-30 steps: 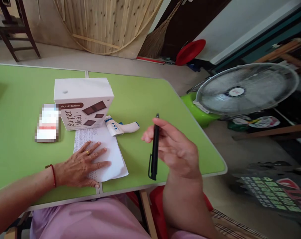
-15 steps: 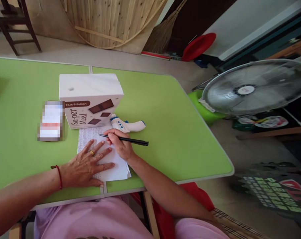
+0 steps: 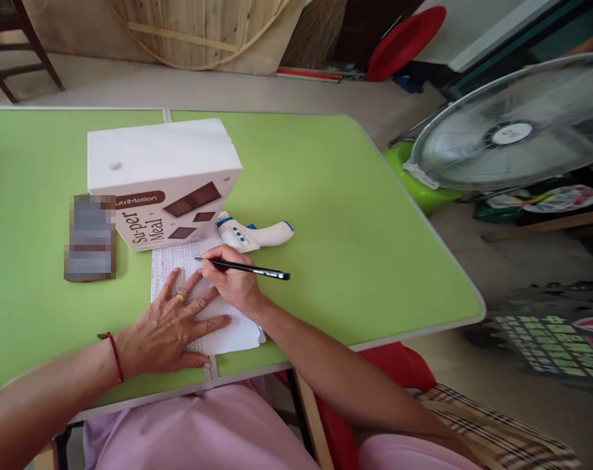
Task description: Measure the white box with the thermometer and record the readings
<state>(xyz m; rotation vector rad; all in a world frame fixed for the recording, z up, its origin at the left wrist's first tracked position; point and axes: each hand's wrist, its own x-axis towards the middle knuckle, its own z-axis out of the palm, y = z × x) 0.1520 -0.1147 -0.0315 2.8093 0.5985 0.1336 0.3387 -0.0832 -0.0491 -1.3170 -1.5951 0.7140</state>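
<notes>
your right hand pinches the pen over the paper, your left hand lies fingers spread on it, hiding much of the sheet.

One pen, one box, one thermometer, one paper sheet.

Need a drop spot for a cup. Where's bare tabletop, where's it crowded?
Bare: the green table right of the thermometer out to its edge, and the far strip behind the white box. Crowded: near-left centre, where the left hand presses the paper and the right hand holds the pen.
</notes>
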